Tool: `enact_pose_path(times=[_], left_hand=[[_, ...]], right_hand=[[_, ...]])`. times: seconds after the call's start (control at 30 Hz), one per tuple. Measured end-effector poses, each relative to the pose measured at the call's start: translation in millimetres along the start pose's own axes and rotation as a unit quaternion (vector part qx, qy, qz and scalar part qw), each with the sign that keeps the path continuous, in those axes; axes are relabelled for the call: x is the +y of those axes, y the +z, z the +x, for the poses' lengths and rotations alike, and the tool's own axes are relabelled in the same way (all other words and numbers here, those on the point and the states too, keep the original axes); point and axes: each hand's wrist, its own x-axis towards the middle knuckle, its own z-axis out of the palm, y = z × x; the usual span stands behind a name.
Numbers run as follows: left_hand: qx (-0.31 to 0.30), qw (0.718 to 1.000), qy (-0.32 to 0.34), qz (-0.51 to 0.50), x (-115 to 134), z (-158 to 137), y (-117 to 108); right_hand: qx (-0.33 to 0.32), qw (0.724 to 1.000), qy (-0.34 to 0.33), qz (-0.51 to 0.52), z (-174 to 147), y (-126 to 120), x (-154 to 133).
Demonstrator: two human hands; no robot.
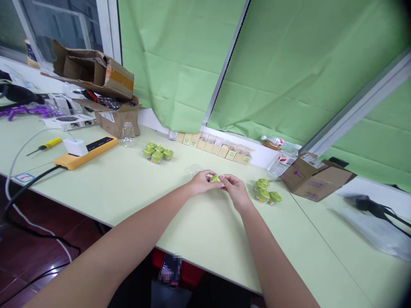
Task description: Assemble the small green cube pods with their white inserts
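Above the middle of the table, my left hand [203, 182] pinches a small green candle [215, 178] with a rounded top. My right hand [236, 188] has its fingertips closed on the same candle from the right side, near its top. Fingers cover part of it. Just behind my left hand lies a clear plastic piece [194, 170]. To the right stands a small group of similar green candles [263, 196] in clear cups. Another cluster of green candles [157, 156] is farther left, with small pale loops on top.
Small tan boxes [210, 144] line the back edge below green curtains. At left are a yellow power strip [86, 153], a screwdriver [45, 146], a glass jar [127, 134] and cardboard boxes [115, 122]. On the right, bottles [281, 162] lie by a carton [316, 177].
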Motion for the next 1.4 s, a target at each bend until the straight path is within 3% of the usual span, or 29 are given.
enact_pose_path(times=[0.13, 0.23, 0.47, 0.6, 0.87, 1.4], left_hand=[[0.032, 0.999, -0.013, 0.016, -3, 1, 2], [0.021, 0.999, -0.032, 0.013, -1, 0, 2], [-0.016, 1.0, -0.003, -0.012, 7, -7, 6], [-0.025, 0.999, 0.009, -0.038, 14, -10, 6], [0.015, 0.999, -0.016, -0.046, 16, -6, 4], [0.047, 0.999, 0.019, 0.01, 9, -2, 1]], right_hand=[[0.049, 0.99, -0.11, -0.077, 6, 1, 8], [0.064, 0.985, -0.131, -0.094, 8, 0, 11], [0.038, 0.997, -0.061, -0.042, 4, 2, 9], [0.06, 0.997, -0.038, -0.005, 3, 2, 6], [0.14, 0.989, -0.01, 0.038, 9, -6, 10], [0.197, 0.98, -0.012, 0.01, 10, -7, 8]])
